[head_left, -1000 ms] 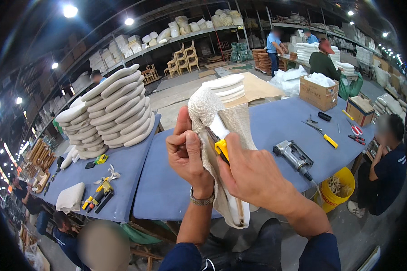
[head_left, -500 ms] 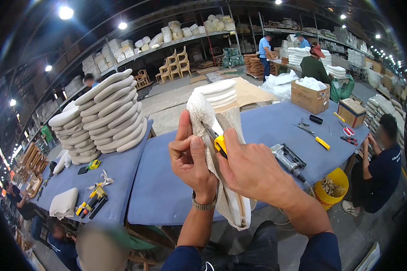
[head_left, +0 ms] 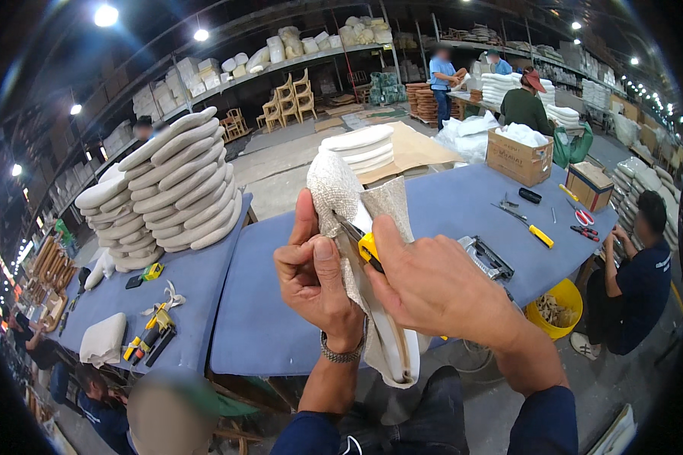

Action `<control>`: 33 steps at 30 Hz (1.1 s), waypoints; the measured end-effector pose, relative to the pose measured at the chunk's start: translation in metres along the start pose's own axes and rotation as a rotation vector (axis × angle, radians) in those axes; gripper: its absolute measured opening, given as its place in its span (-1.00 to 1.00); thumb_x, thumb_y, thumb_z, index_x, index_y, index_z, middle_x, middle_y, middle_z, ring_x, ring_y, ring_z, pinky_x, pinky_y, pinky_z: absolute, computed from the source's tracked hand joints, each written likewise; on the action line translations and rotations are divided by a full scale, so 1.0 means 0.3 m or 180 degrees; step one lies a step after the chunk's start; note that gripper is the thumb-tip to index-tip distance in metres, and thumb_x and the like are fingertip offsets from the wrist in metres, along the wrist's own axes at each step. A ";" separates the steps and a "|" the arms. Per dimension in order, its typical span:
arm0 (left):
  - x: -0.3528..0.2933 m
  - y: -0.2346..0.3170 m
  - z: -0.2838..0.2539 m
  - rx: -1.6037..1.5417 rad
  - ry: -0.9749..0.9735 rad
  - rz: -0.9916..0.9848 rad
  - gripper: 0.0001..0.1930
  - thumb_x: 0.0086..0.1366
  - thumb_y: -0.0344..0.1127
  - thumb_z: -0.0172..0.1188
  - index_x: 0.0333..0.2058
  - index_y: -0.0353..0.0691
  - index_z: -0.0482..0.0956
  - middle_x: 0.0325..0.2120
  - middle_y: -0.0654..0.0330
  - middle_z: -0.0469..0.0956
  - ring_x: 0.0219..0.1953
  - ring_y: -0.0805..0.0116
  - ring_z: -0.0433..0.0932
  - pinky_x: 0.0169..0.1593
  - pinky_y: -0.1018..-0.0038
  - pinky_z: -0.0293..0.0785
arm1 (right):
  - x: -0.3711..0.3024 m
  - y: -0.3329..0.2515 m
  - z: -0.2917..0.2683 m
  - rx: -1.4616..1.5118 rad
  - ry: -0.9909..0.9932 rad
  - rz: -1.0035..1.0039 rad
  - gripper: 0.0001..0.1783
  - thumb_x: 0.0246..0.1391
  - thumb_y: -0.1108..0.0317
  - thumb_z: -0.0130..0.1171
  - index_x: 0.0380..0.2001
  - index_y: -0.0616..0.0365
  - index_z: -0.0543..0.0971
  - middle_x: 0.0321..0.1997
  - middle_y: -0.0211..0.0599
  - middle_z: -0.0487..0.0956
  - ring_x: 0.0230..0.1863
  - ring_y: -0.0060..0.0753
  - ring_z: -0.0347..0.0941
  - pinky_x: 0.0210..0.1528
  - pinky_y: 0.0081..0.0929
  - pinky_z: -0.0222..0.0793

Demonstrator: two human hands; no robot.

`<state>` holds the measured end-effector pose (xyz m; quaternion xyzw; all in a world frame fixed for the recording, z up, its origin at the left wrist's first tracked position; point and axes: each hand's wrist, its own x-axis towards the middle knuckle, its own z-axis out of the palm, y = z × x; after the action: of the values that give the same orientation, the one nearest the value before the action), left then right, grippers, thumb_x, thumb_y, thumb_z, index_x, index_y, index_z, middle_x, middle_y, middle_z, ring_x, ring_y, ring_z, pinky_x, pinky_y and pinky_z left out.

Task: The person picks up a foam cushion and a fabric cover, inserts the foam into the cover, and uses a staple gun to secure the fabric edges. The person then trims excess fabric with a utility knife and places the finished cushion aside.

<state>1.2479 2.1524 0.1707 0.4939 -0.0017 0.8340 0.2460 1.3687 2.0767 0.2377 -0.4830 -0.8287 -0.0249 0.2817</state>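
A long padded piece (head_left: 332, 176), covered in cream textured fabric with a white inside showing, is held up over the table's front edge. My left hand (head_left: 320, 284) grips it from the left, thumb and fingers closed on the fabric. In my right hand (head_left: 440, 288) is a yellow utility knife (head_left: 369, 250), its blade pointing up and left against the cover's cut edge, close to my left fingertips. A loose fabric flap (head_left: 391, 203) stands away on the right side of the blade. My right fingers partly hide the knife's handle.
The blue-topped table (head_left: 273, 303) carries a staple gun (head_left: 487, 256), a yellow-handled tool (head_left: 540, 236), scissors (head_left: 584, 218) and a cardboard box (head_left: 520, 158). Tall cushion stacks (head_left: 182, 178) rise at left. A yellow bucket (head_left: 574, 322) stands below right, near a crouching co-worker (head_left: 636, 292).
The view has shifted slightly. The blade sits a little lower against the fabric, and the flap stands further apart from the padded piece. Both hands keep their hold.
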 end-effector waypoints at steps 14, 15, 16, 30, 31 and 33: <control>-0.015 0.017 -0.004 0.0001 0.0181 0.0072 -0.88 0.45 -0.48 0.12 -0.24 -0.28 0.34 0.24 -0.36 0.40 0.23 0.20 0.49 0.27 0.35 0.41 | -0.046 -0.037 0.025 -0.0125 -0.0006 0.0022 -0.72 0.29 0.29 0.02 -0.17 0.28 0.25 -0.65 0.12 0.56 -0.58 0.26 0.56 -0.52 0.08 0.46; -0.015 0.015 -0.003 0.0011 0.0210 0.0071 -0.88 0.45 -0.47 0.12 -0.24 -0.28 0.34 0.23 -0.36 0.40 0.24 0.19 0.49 0.28 0.34 0.41 | -0.051 -0.033 0.032 -0.0086 -0.0027 0.0078 -0.69 0.28 0.27 0.05 -0.16 0.28 0.25 -0.65 0.12 0.55 -0.58 0.28 0.55 -0.51 0.09 0.45; -0.014 0.014 -0.003 0.0023 0.0239 0.0071 -0.88 0.46 -0.47 0.11 -0.24 -0.28 0.34 0.23 -0.36 0.41 0.25 0.17 0.49 0.28 0.34 0.41 | -0.054 -0.029 0.040 -0.0046 -0.0049 0.0131 -0.67 0.28 0.26 0.07 -0.15 0.29 0.25 -0.66 0.12 0.54 -0.58 0.29 0.53 -0.51 0.10 0.44; -0.034 -0.002 -0.003 0.0224 0.0229 0.0239 -0.88 0.48 -0.43 0.10 -0.25 -0.32 0.37 -0.05 -0.07 0.52 0.32 -0.18 0.38 0.35 0.13 0.28 | -0.048 0.011 0.117 0.0140 0.0549 0.0223 -0.67 0.29 0.23 0.06 -0.12 0.24 0.24 -0.62 0.12 0.56 -0.55 0.31 0.56 -0.48 0.15 0.46; -0.063 -0.014 -0.009 0.0345 0.0082 0.0301 -0.88 0.47 -0.44 0.12 -0.25 -0.32 0.38 -0.05 -0.05 0.50 0.33 -0.22 0.36 0.35 0.13 0.28 | -0.042 0.030 0.131 0.0173 0.0682 0.0220 -0.67 0.29 0.23 0.06 -0.11 0.24 0.25 -0.61 0.11 0.57 -0.55 0.30 0.56 -0.48 0.16 0.46; -0.091 -0.032 -0.015 0.0375 -0.0036 0.0352 -0.87 0.43 -0.44 0.19 -0.26 -0.31 0.41 -0.09 -0.05 0.55 0.32 -0.23 0.37 0.36 0.10 0.27 | -0.026 0.053 0.148 0.0290 0.0880 0.0186 -0.66 0.29 0.23 0.06 -0.10 0.24 0.25 -0.60 0.10 0.57 -0.53 0.29 0.56 -0.47 0.16 0.46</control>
<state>1.2587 2.1508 0.1437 0.5114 0.0187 0.8422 0.1701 1.3651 2.0930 0.1927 -0.4855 -0.7679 -0.0454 0.4153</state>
